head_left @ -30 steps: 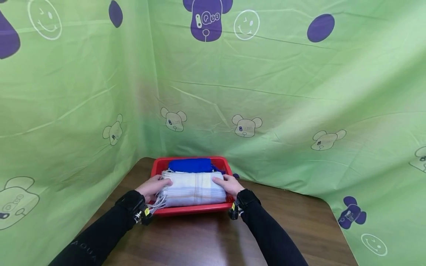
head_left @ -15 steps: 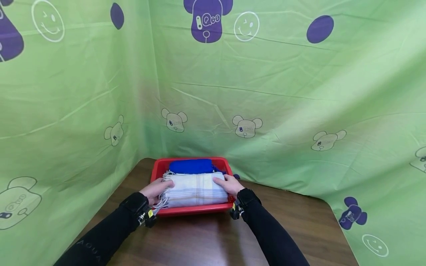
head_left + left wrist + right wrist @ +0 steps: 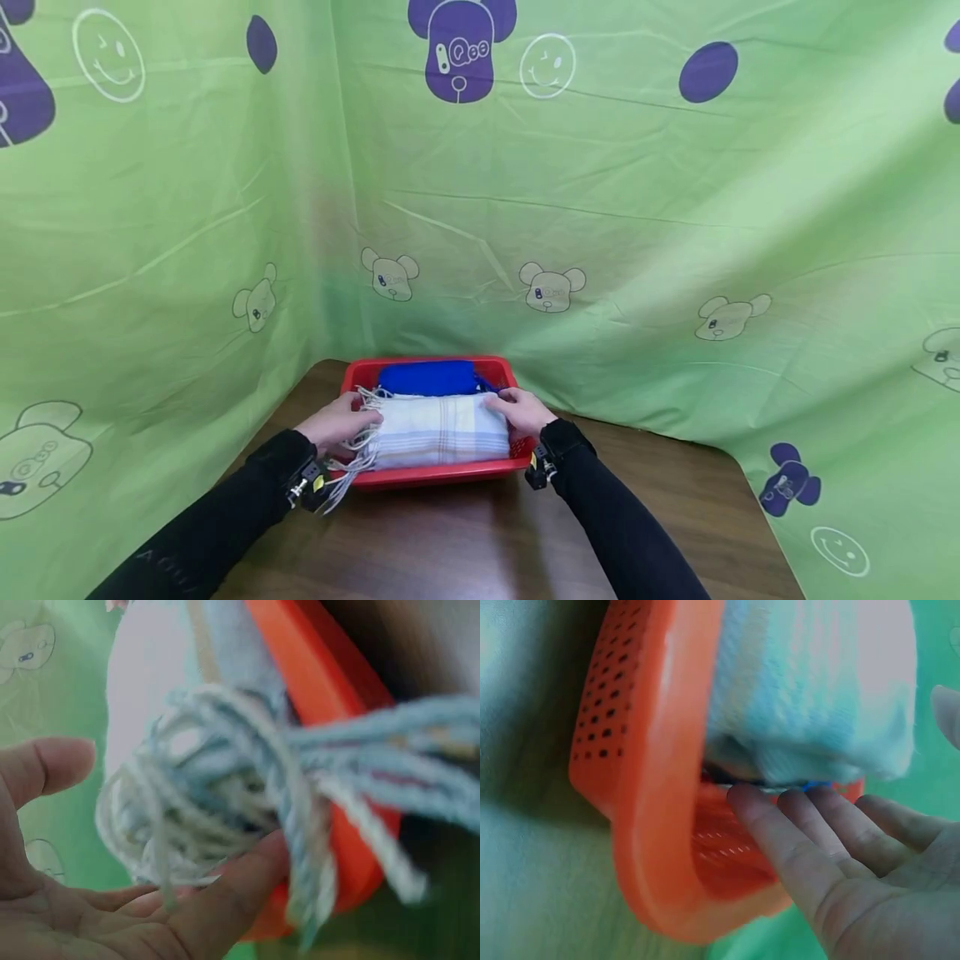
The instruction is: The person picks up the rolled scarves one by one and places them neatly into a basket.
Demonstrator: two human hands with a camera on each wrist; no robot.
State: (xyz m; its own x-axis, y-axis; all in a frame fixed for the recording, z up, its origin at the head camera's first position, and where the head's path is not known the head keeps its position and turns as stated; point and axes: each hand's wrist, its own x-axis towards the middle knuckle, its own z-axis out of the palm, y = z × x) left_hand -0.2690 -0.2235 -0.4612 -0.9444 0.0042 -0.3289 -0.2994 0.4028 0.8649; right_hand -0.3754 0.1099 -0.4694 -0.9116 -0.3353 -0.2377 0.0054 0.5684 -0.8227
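Note:
A folded pale plaid scarf with stripes and a twisted fringe lies in the front of a red plastic basket. My left hand is at its fringed left end. There the fingers reach under the fringe and touch it, while the thumb stands apart. At the opposite end is my right hand. Its fingers are stretched out beside the scarf's lower edge, inside the basket, with the thumb spread away. Some fringe strands hang over the basket's front left rim.
Behind the scarf, a folded blue cloth with a fringed right end lies in the same basket. The basket stands on a brown wooden table. Green printed curtains close in the left and back sides.
My left hand has drawn slightly left from the scarf, and fringe strands now fall over the front rim. My right hand has shifted a little at the scarf's end.

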